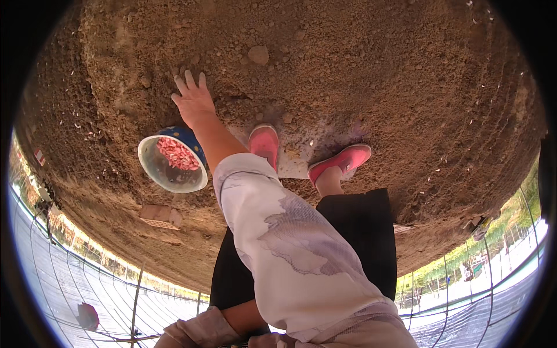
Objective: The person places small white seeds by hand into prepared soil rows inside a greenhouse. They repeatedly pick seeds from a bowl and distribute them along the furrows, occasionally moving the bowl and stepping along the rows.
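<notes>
My right hand [192, 99] reaches out to the left over brown soil, palm down, fingers spread, with nothing seen in it. Its fingertips look dusty and are over or on the soil; contact cannot be told. Just below the wrist, at the left, stands a blue bowl with yellow dots and a pale inside [170, 164]. Pink pieces, perhaps seeds or cloves [177, 153], lie heaped along one side of it. My left hand is out of view; its forearm runs behind my right sleeve near my lap.
My pink shoes [264, 141] are on a pale, soil-smeared patch [292, 163]. Small whitish pieces lie scattered on soil at both sides. A clod [258, 55] lies ahead. A brick-like block [160, 216] is at lower left. Thin poles and arched frame bars [138, 296] show along the lower rim.
</notes>
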The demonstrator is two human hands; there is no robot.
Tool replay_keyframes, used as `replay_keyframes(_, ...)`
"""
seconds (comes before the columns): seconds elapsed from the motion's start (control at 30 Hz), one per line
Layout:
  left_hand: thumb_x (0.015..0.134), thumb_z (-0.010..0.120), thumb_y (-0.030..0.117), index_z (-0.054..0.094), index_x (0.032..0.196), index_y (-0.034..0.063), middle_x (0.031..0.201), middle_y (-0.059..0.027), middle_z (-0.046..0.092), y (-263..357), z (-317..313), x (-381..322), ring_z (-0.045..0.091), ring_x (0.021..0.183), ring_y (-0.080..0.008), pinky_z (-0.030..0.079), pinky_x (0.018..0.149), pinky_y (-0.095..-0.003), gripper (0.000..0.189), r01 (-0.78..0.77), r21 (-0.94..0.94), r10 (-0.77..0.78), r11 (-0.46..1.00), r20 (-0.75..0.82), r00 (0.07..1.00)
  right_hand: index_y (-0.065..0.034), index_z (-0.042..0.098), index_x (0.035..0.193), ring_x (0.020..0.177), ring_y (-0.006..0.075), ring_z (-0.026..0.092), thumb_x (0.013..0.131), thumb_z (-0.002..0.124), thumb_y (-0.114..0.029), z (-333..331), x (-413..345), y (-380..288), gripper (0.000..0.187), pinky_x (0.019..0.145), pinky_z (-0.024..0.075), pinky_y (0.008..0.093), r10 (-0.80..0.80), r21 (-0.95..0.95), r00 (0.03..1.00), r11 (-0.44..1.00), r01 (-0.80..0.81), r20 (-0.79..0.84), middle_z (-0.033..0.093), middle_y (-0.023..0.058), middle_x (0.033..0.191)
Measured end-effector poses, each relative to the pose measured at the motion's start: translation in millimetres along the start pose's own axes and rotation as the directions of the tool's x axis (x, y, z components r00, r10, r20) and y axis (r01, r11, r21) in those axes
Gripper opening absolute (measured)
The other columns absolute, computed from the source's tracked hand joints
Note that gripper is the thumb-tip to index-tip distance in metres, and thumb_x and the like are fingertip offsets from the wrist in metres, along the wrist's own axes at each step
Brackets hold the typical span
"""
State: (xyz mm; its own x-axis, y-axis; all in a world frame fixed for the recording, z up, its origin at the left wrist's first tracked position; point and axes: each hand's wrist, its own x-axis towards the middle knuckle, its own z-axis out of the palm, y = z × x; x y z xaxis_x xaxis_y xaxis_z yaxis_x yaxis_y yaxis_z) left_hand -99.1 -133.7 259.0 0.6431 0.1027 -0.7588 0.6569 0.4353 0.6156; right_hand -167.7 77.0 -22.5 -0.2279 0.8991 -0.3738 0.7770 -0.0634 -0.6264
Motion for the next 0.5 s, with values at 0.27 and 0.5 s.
replay_keyframes(0.27,0.080,0.054,0.019,0.065,0.074,0.0044,0.074,-0.0159,0.063,-4.7,-9.0,8.5,0.063,0.070,-0.0313,0.049,0.059,-0.0403,0.019,0.025,0.269,-0.078,0.963,0.189,0.979,-0.0228,0.053,0.119,0.136,0.0270,0.012,0.083,0.053,-0.017,-47.2,-156.3,173.3,0.036,0.107,0.0192,0.0536,0.131,-0.517,0.922,0.852,0.083,0.364,0.027,-0.0008,0.142)
replay_keyframes(0.5,0.081,0.060,0.027,0.060,0.062,-0.0004,0.060,-0.0171,0.056,-38.9,-11.0,33.5,0.058,0.061,-0.0324,0.046,0.059,-0.0445,0.034,0.071,0.567,-0.257,0.821,0.255,0.932,-0.0154,0.058,0.110,0.111,0.0322,0.049,0.077,0.058,-0.007,-96.7,-387.7,250.4,0.035,0.084,0.0465,0.0403,0.931,-0.018,0.357,0.357,-0.934,-0.079,0.041,0.0153,0.131)
